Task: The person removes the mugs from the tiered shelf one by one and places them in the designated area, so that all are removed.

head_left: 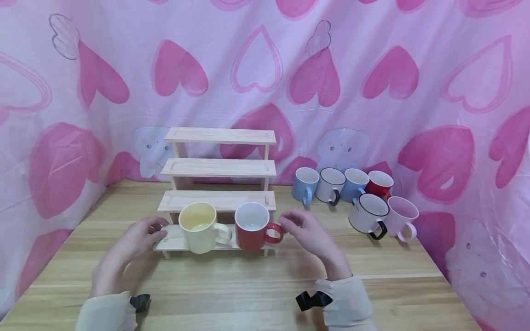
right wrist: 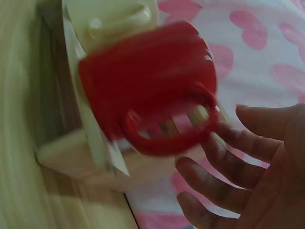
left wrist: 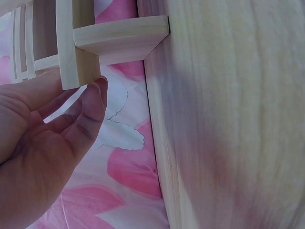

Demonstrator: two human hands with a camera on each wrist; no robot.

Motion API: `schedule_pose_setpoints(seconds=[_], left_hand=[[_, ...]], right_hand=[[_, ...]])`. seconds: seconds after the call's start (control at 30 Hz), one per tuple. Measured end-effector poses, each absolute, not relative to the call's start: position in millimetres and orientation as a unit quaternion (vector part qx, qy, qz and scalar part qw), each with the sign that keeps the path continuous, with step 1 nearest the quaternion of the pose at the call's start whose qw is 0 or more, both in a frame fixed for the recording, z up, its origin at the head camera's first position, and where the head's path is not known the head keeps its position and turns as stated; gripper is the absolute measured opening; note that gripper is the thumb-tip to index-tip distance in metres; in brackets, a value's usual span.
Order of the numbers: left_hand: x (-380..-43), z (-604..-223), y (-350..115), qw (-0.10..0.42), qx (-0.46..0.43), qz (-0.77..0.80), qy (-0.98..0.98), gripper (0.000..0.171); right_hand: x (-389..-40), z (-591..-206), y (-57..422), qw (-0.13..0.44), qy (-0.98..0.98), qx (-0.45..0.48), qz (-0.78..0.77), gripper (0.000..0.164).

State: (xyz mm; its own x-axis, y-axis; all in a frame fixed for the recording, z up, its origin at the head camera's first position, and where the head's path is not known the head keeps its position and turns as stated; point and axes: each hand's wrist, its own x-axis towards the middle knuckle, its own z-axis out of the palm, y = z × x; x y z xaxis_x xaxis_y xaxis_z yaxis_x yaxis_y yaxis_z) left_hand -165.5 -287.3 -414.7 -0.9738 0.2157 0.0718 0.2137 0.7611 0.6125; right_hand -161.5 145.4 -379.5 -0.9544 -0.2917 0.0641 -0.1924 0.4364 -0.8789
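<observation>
A wooden step shelf [head_left: 216,198] with tiered boards stands on the table. My left hand [head_left: 135,240] holds the left end of its lowest board, fingertips curled against the wood in the left wrist view. On that board sit a pale yellow mug [head_left: 198,235] and, to its right, a red mug [head_left: 250,236] with a white inside. Both mug handles point right. Beside the red mug's handle is my right hand [head_left: 308,234], its fingers spread and loosely bent in the right wrist view. The fingertips are at the handle without curling round it; whether they touch is unclear.
At the right back of the table [head_left: 232,289] several mugs stand close together: a light blue mug [head_left: 305,185], white mugs with black rims [head_left: 366,220], another red mug [head_left: 377,186] and a pink mug [head_left: 398,219]. A heart-printed curtain [head_left: 256,101] hangs behind and at the sides.
</observation>
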Motion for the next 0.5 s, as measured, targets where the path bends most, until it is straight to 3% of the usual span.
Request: schedule_pose_setpoints(seconds=[0.27, 0.5], left_hand=[[-164, -414, -286, 0.002, 0.121, 0.335, 0.935, 0.02], [-164, -412, -286, 0.008, 0.115, 0.332, 0.936, 0.021]], right_hand=[[-160, -386, 132, 0.094, 0.837, -0.181, -0.509, 0.022], [-166, -394, 134, 0.144, 0.815, -0.175, -0.534, 0.033]])
